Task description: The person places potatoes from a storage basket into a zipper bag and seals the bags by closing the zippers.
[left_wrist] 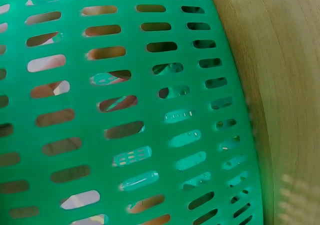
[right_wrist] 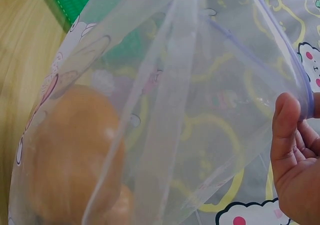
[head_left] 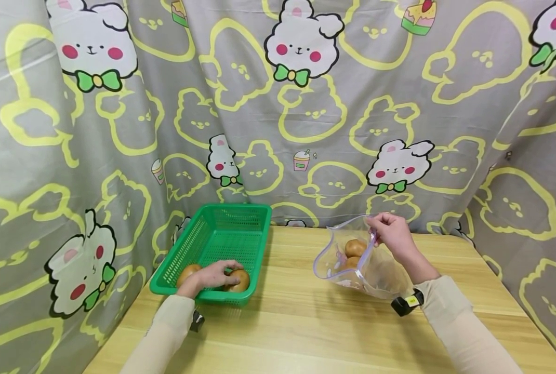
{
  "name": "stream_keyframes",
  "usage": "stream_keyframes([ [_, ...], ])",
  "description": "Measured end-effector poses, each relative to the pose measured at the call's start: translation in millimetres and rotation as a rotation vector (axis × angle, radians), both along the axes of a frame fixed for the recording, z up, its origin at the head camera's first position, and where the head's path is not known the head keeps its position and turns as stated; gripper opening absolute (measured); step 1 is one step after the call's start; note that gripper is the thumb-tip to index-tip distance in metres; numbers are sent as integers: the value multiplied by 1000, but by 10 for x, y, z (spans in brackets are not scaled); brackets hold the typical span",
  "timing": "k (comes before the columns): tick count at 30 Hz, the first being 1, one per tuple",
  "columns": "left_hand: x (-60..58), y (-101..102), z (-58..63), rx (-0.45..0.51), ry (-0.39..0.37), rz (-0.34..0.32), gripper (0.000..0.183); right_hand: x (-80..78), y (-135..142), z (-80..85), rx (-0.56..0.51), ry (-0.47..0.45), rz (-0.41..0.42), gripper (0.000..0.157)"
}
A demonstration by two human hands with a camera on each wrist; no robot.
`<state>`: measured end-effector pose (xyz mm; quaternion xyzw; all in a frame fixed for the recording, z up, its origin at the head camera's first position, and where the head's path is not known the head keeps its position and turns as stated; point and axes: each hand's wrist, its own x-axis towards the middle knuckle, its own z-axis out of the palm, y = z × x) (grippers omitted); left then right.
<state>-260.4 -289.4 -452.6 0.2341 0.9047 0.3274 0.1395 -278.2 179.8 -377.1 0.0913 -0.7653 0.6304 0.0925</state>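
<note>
My left hand (head_left: 214, 274) reaches over the near rim of a green plastic basket (head_left: 266, 228), with thumb and fingers around a glossy brown bread roll (head_left: 241, 282). Another roll (head_left: 189, 271) lies left of it in the basket, partly behind the hand. In the left wrist view the slotted basket wall (left_wrist: 150, 95) hides most of that hand. My right hand (head_left: 392, 235) pinches the purple zip edge of a clear plastic bag (head_left: 381, 275), whose mouth gapes toward the basket. Inside the bag are rolls (head_left: 355, 248), one large roll (right_wrist: 75, 150) showing through the plastic.
Basket and bag share a light wooden table (head_left: 287, 317), the basket on the left, the bag on the right. A grey curtain (head_left: 259, 114) with cartoon bears and rabbits hangs behind the table and along both sides. A wrist camera (head_left: 405, 303) sits by the right cuff.
</note>
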Motion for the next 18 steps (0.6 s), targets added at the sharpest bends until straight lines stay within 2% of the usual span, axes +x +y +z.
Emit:
stream_keyframes([
  [11,0,22,2,-33,-104,97,63,4,8,-10,-19,-4,9,25],
  [18,-27,4,-23,-25,-116,138,67,4,5,-16,-6,-5,3,34],
])
